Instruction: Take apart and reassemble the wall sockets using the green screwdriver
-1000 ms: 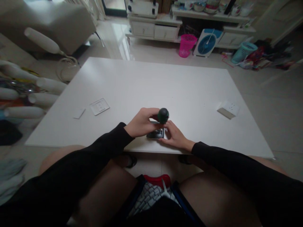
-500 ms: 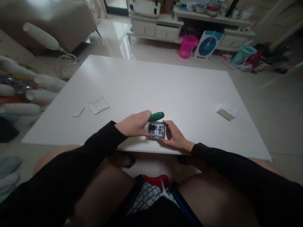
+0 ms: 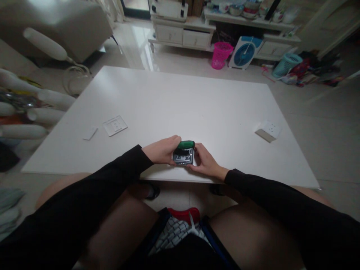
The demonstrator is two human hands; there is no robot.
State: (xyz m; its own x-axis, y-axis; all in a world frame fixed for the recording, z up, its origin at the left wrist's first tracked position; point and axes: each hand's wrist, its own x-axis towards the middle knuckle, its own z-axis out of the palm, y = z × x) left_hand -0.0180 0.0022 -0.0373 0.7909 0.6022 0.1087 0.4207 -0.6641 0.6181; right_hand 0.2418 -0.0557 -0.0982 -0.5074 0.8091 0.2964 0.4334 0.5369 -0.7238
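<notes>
Near the front edge of the white table [image 3: 168, 101], a wall socket [image 3: 182, 162] lies between my hands, its dark inner side with metal parts facing up. My left hand [image 3: 163, 150] is closed around a green-handled screwdriver [image 3: 187, 144], and its thumb also touches the socket's left side. The screwdriver's handle lies across the socket's far edge; its shaft is hidden. My right hand [image 3: 206, 160] grips the socket's right side, thumb at the near corner and fingers at the far one.
On the table's left lie a white socket cover plate [image 3: 115, 125] and a small white flat piece [image 3: 90, 134]. A white socket block [image 3: 268, 131] stands near the right edge. Beyond are a pink basket [image 3: 221, 55], a blue-and-white fan [image 3: 244, 52] and a low cabinet [image 3: 180, 35].
The green screwdriver handle has tipped toward me and now lies level, across the socket's far edge. My right hand stays on the socket. The view has shifted slightly.
</notes>
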